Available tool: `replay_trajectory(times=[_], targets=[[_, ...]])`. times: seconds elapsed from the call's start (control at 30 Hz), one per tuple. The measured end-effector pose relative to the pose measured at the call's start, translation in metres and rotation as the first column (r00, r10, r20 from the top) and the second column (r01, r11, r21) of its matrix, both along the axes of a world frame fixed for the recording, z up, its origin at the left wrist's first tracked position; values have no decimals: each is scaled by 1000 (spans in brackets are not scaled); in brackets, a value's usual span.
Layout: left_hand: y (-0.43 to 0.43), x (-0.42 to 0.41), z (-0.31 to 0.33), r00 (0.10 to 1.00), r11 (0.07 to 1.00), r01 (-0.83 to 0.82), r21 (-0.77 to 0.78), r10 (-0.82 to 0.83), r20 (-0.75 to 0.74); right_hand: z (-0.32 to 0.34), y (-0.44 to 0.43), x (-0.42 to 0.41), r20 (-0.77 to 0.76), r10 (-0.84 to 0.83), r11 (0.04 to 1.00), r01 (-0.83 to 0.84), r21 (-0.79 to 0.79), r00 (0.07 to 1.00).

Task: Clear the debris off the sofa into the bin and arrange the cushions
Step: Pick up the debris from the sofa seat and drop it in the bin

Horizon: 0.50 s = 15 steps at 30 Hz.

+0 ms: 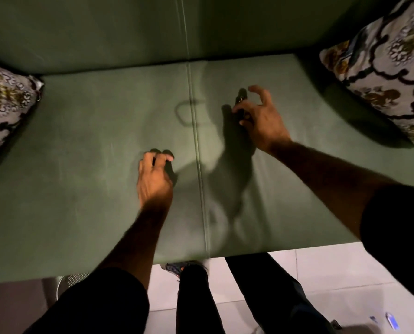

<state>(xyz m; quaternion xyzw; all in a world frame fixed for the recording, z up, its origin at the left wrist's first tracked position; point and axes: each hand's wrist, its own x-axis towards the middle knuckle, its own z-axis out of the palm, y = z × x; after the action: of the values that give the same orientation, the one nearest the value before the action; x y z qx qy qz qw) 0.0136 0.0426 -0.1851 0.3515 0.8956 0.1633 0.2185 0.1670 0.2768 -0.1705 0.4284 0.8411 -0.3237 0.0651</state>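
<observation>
The green sofa seat (92, 145) fills the view, with a seam running down its middle. My left hand (154, 179) rests on the seat left of the seam, its fingers curled close together with the tips on the fabric; nothing shows in it. My right hand (259, 116) hovers right of the seam, thumb and lower fingers pinching a small dark piece of debris (241, 99) while the index finger is lifted. One patterned cushion (5, 104) leans at the left end, and another patterned cushion (389, 68) leans at the right end.
A metal mesh bin (72, 280) peeks out under the sofa's front edge at lower left. My legs stand on the white tiled floor (321, 273) in front. Small bluish scraps (391, 320) lie on the floor at lower right.
</observation>
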Motion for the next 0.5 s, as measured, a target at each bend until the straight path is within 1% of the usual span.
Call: replay_trajectory(times=[0.07, 0.17, 0.2, 0.27, 0.33, 0.4, 0.5], targets=[[-11, 15, 1, 998, 995, 54, 84, -51, -29, -6, 5, -4, 18, 45, 999, -45, -7, 999], [-32, 36, -1, 991, 982, 101, 162, -85, -100, -11, -1, -2, 24, 6, 1000, -7, 22, 1000], [-42, 43, -2, 995, 984, 73, 160, -60, -84, -11, -9, -1, 29, -14, 1000, 13, 28, 999], [-63, 55, 0, 1000, 987, 5, 163, -6, 3, -9, -36, 2, 37, -45, 999, 44, 31, 998], [-88, 65, 3, 997, 976, -49, 214, 36, 65, -3, -75, 5, 30, -45, 999, 45, 20, 999], [-120, 72, 7, 991, 966, -119, 230, 103, 80, 4, -130, 0, -25, -2, 1000, 2, -10, 1000], [-179, 77, 11, 976, 955, -217, 200, 205, 77, 12, -220, -15, -96, 124, 990, -130, -58, 988]])
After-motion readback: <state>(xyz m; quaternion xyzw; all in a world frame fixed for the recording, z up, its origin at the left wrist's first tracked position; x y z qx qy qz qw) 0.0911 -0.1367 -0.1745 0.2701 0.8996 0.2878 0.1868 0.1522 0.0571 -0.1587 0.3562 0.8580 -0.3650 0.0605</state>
